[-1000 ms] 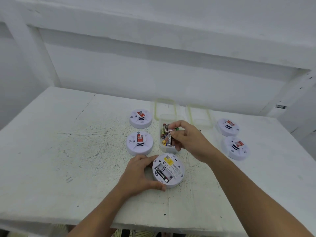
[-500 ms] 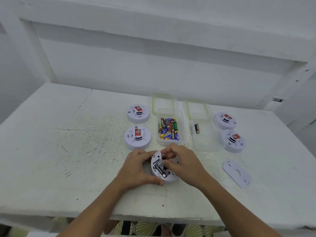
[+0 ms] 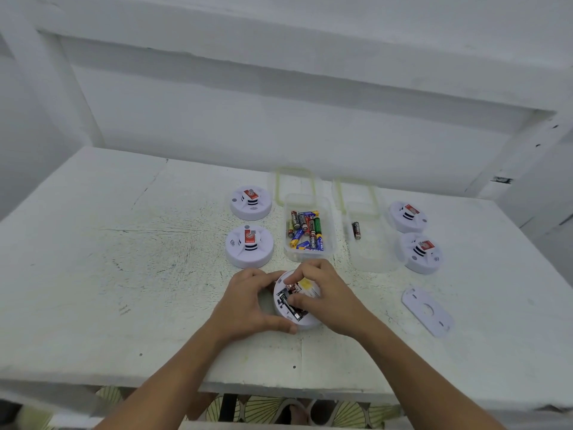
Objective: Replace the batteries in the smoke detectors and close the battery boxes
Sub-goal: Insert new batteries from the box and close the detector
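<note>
Head view: upturned smoke detector [image 3: 307, 323] lies near-centre on white table [image 3: 124, 274], battery bay open. Grip: left hand [image 3: 248, 302] grasps its left rim; right hand [image 3: 328, 293] pinches a battery [image 3: 290, 287], mostly hidden, at the bay. Clear box [image 3: 308, 255] of loose batteries just beyond.

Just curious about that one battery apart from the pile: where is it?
In the head view, the lone battery lies inside the right-hand clear box, right of the box of mixed batteries.
</note>
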